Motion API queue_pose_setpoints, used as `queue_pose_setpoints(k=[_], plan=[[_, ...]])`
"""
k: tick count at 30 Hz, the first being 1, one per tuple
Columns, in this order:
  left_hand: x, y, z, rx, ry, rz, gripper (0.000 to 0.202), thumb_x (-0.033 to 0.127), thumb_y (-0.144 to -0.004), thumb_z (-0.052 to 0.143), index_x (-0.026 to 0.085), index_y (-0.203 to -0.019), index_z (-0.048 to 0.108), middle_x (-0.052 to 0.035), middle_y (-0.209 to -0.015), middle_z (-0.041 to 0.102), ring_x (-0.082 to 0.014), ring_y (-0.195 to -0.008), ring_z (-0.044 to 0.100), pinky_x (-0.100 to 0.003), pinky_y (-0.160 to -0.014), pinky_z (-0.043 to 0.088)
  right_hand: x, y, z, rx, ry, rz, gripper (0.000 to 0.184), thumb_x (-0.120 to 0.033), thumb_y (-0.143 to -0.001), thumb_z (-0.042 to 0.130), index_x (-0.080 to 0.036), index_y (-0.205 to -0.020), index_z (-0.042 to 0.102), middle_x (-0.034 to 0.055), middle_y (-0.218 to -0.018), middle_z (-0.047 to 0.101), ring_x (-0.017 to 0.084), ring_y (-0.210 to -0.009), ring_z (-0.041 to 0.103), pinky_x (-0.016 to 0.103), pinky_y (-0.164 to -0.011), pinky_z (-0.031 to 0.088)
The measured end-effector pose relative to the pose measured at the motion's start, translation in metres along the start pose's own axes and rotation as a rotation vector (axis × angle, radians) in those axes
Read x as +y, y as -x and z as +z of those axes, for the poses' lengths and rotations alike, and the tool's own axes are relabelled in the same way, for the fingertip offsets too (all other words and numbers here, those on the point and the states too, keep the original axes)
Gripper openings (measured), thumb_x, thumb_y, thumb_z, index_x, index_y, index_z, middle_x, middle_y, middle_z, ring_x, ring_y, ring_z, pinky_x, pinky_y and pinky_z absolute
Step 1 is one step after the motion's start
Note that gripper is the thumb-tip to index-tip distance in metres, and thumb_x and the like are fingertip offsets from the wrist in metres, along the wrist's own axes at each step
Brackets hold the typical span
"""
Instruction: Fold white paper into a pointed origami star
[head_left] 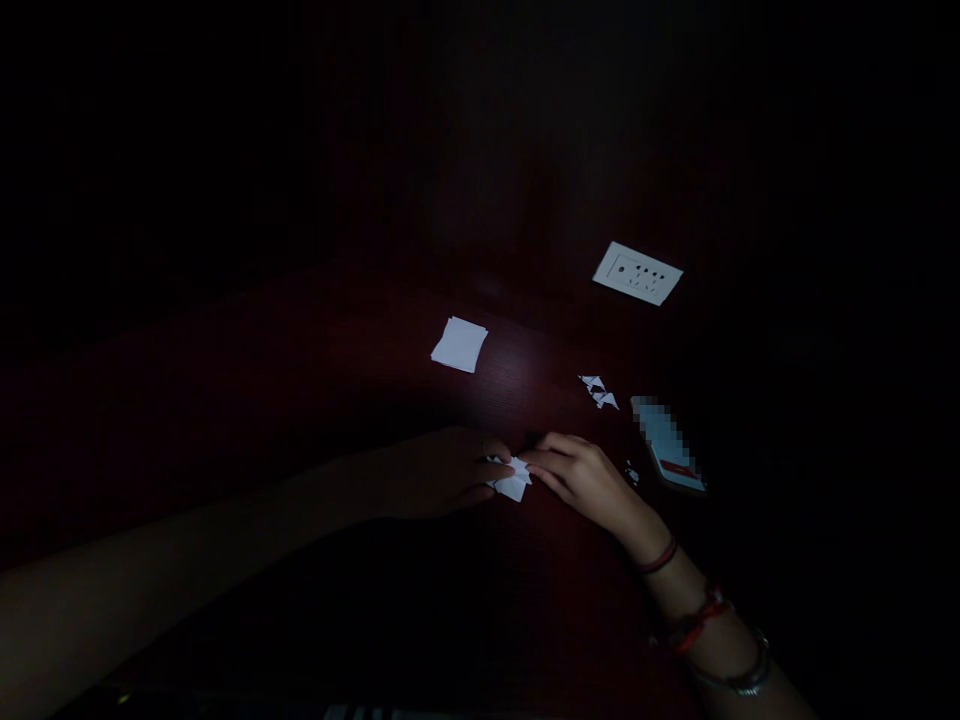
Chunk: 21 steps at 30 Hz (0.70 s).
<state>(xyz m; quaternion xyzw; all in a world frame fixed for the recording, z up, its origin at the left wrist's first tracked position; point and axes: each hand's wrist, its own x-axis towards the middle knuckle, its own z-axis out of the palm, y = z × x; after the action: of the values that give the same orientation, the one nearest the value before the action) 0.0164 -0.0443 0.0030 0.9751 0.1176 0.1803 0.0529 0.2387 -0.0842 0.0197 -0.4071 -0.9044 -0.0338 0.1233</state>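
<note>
A small folded white paper lies on the dark reddish table, between my two hands. My left hand comes in from the left in shadow, its fingers closed on the paper's left and upper part. From the right, my right hand has its fingertips pinched at the paper's right edge. Bracelets circle the right wrist. Beyond the hands sits a stack of square white paper sheets. Small folded white paper pieces lie to the right of the stack.
A phone with a pixelated screen lies right of my right hand. Tiny white scraps are beside it. A white socket plate is farther back. Most of the surroundings are too dark to make out.
</note>
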Motion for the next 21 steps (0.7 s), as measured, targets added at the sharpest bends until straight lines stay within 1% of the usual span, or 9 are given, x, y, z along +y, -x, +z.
queue_pose_setpoints(k=[3,7,11,13,17,21], plan=[[-0.0003,-0.0005,-0.0012,-0.030,-0.027,-0.026,0.033,0.026,-0.084,0.040,0.018,-0.115,0.043,-0.0071,-0.115,0.045,-0.0198,-0.098,0.045,-0.031,-0.084,0.035,0.0005,-0.0018,-0.0006,0.009,0.083,-0.029,0.022,-0.024,-0.084,0.039,-0.019,-0.095,0.058,0.0045,-0.081,0.053,0.013,-0.075,0.050,0.025,-0.069,0.039],[-0.0014,-0.0021,-0.0019,-0.054,-0.020,-0.006,0.032,0.027,-0.084,0.040,0.019,-0.115,0.044,-0.0064,-0.110,0.047,-0.0186,-0.094,0.046,-0.030,-0.082,0.036,0.0013,-0.0024,-0.0009,-0.010,0.161,-0.057,0.022,-0.025,-0.085,0.038,-0.018,-0.092,0.058,0.0044,-0.077,0.053,0.013,-0.073,0.049,0.026,-0.068,0.038],[-0.0031,-0.0020,-0.0005,-0.028,-0.011,0.006,0.032,0.028,-0.084,0.039,0.021,-0.115,0.044,-0.0058,-0.111,0.047,-0.0184,-0.095,0.046,-0.030,-0.083,0.035,0.0036,-0.0014,-0.0006,-0.009,0.113,-0.069,0.025,-0.031,-0.084,0.039,-0.020,-0.100,0.054,0.0040,-0.082,0.053,0.013,-0.076,0.050,0.025,-0.069,0.039],[-0.0036,-0.0017,-0.0002,-0.032,-0.012,0.012,0.032,0.027,-0.085,0.039,0.021,-0.116,0.043,-0.0053,-0.113,0.047,-0.0186,-0.098,0.045,-0.030,-0.084,0.034,0.0050,-0.0008,-0.0002,-0.010,0.125,-0.087,0.025,-0.030,-0.084,0.038,-0.021,-0.102,0.053,0.0039,-0.082,0.053,0.013,-0.077,0.050,0.025,-0.070,0.039],[-0.0036,-0.0024,-0.0015,-0.039,-0.012,0.020,0.033,0.026,-0.085,0.039,0.021,-0.117,0.042,-0.0050,-0.114,0.047,-0.0187,-0.099,0.044,-0.031,-0.085,0.033,0.0055,-0.0009,0.0004,-0.012,0.186,-0.118,0.022,-0.024,-0.085,0.037,-0.019,-0.096,0.055,0.0043,-0.079,0.054,0.014,-0.075,0.050,0.027,-0.070,0.039],[-0.0030,-0.0023,-0.0024,-0.028,0.003,0.021,0.034,0.027,-0.084,0.041,0.022,-0.118,0.042,-0.0047,-0.114,0.047,-0.0185,-0.101,0.044,-0.031,-0.087,0.032,0.0032,-0.0019,0.0015,0.008,0.062,-0.064,0.023,-0.025,-0.086,0.034,-0.016,-0.089,0.055,0.0048,-0.078,0.054,0.013,-0.075,0.050,0.025,-0.070,0.039]])
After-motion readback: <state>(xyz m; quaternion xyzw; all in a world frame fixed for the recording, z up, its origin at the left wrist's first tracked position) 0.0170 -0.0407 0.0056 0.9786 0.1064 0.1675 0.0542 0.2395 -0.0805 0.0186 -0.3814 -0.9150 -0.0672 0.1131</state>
